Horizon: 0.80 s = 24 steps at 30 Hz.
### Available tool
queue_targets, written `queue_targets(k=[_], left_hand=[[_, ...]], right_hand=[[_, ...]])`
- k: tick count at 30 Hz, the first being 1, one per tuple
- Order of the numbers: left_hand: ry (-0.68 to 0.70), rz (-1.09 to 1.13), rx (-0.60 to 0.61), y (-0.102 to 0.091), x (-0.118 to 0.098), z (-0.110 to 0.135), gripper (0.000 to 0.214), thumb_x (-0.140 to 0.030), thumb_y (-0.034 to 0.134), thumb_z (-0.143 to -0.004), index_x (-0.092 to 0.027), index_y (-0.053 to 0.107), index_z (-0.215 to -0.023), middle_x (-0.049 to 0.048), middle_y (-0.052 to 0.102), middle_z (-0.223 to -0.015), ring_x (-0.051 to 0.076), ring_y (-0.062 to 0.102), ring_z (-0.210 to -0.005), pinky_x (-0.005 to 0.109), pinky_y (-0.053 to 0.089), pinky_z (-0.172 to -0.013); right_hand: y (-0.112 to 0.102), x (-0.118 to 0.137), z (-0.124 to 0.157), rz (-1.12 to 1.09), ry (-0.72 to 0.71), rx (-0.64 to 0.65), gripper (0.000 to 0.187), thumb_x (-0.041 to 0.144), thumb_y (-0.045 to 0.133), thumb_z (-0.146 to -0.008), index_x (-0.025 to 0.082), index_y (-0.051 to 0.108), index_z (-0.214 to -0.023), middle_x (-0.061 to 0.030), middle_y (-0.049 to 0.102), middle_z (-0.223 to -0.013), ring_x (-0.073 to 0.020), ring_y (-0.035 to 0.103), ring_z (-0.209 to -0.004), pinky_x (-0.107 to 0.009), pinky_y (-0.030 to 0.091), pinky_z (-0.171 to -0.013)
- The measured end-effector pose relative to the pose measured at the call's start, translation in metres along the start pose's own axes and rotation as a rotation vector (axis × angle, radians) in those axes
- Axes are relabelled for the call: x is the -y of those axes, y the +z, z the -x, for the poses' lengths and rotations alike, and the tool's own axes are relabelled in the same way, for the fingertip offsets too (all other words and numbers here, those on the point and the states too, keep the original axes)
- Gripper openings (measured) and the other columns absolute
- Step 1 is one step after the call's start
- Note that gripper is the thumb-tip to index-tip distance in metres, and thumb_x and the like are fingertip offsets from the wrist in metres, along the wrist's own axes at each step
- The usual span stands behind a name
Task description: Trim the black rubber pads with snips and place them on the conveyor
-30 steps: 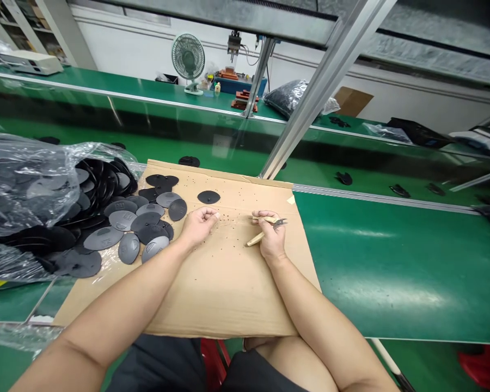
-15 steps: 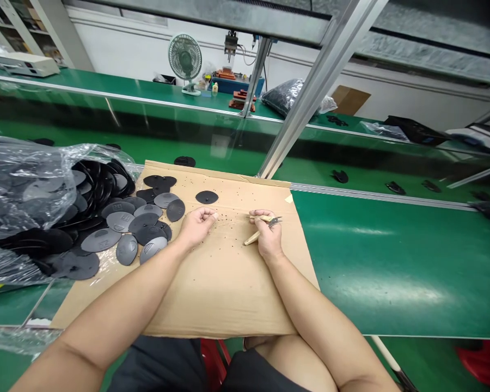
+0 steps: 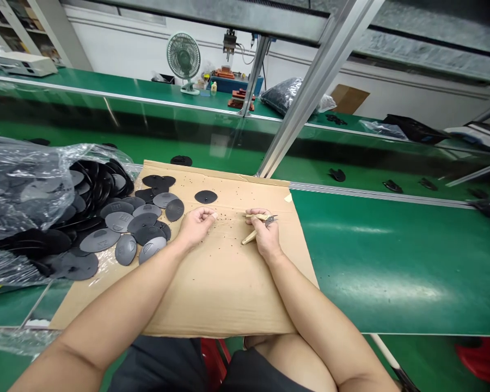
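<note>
One pair of metal cutters with cream handles (image 3: 250, 237) sits in the right hand (image 3: 268, 235), over a flat brown cardboard sheet (image 3: 228, 294); the fingers wrap round it, handles spread, metal head pointing right. I see the left hand (image 3: 195, 226) well apart from it, thumb and fingertips drawn together; from my view I cannot tell whether anything is pinched there. Small dark specks (image 3: 225, 219) lie scattered on the cardboard between the hands. Just beyond the left hand I have a single thin black oval disc (image 3: 206, 196). Left of it lie overlapping black and grey oval discs (image 3: 142, 220), beside a clear plastic bag (image 3: 24, 174). On the right I get a glossy green tabletop (image 3: 392, 261); farther back stands a pale green fan (image 3: 183, 56).
</note>
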<state>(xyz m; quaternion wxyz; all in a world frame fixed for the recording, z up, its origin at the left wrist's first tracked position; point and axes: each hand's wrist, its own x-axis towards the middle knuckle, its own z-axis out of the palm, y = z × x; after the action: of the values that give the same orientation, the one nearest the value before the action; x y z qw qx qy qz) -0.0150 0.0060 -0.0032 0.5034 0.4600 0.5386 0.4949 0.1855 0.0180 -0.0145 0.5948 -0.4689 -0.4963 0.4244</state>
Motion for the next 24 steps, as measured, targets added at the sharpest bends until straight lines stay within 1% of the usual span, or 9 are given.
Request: queue_targets(k=[4, 8, 13, 17, 24], left_hand=[[-0.003, 0.011, 0.003, 0.0005, -0.0013, 0.0002, 0.036, -0.044, 0.07, -0.067, -0.013, 0.061, -0.083, -0.0022, 0.051, -0.062, 0.007, 0.044, -0.046, 0.02, 0.035, -0.045], [-0.006, 0.004, 0.003, 0.0002, -0.0004, -0.0004, 0.035, -0.044, 0.069, -0.067, -0.014, 0.061, -0.083, -0.0018, 0.052, -0.063, 0.007, 0.045, -0.046, 0.019, 0.034, -0.045], [0.009, -0.006, 0.012, -0.0004, 0.0025, -0.0012, 0.036, -0.045, 0.069, -0.067, -0.014, 0.062, -0.084, -0.0019, 0.052, -0.063, 0.007, 0.045, -0.047, 0.02, 0.036, -0.046], [0.004, -0.005, 0.012, -0.0004, 0.0021, -0.001, 0.037, -0.046, 0.07, -0.067, -0.014, 0.061, -0.084, -0.0022, 0.052, -0.063, 0.007, 0.045, -0.047, 0.02, 0.035, -0.045], [0.004, 0.015, 0.018, 0.0, 0.0035, -0.0016, 0.037, -0.045, 0.071, -0.066, -0.014, 0.062, -0.084, -0.0021, 0.052, -0.063, 0.007, 0.044, -0.047, 0.02, 0.037, -0.046]], right_hand=[[-0.0016, -0.0016, 0.0017, -0.056, -0.037, 0.002, 0.022, 0.037, 0.064, -0.078, 0.018, 0.061, -0.089, -0.0083, 0.065, -0.101, -0.0194, 0.062, -0.083, -0.04, 0.051, -0.082], [-0.0016, -0.0018, 0.0003, -0.03, -0.006, 0.049, 0.026, 0.041, 0.065, -0.077, 0.018, 0.061, -0.09, -0.009, 0.065, -0.104, -0.0199, 0.062, -0.085, -0.041, 0.051, -0.084], [0.0007, 0.0005, -0.0013, 0.02, 0.015, 0.047, 0.022, 0.037, 0.063, -0.077, 0.019, 0.061, -0.089, -0.0079, 0.065, -0.1, -0.0208, 0.061, -0.09, -0.036, 0.054, -0.076], [0.0026, 0.0022, -0.0011, 0.053, 0.007, 0.039, 0.018, 0.035, 0.061, -0.077, 0.019, 0.061, -0.087, -0.0068, 0.065, -0.096, -0.0194, 0.061, -0.086, -0.032, 0.054, -0.069], [0.0033, 0.0027, -0.0011, 0.07, 0.022, 0.026, 0.016, 0.031, 0.059, -0.077, 0.019, 0.061, -0.087, -0.0069, 0.066, -0.097, -0.0193, 0.062, -0.086, -0.03, 0.052, -0.067]])
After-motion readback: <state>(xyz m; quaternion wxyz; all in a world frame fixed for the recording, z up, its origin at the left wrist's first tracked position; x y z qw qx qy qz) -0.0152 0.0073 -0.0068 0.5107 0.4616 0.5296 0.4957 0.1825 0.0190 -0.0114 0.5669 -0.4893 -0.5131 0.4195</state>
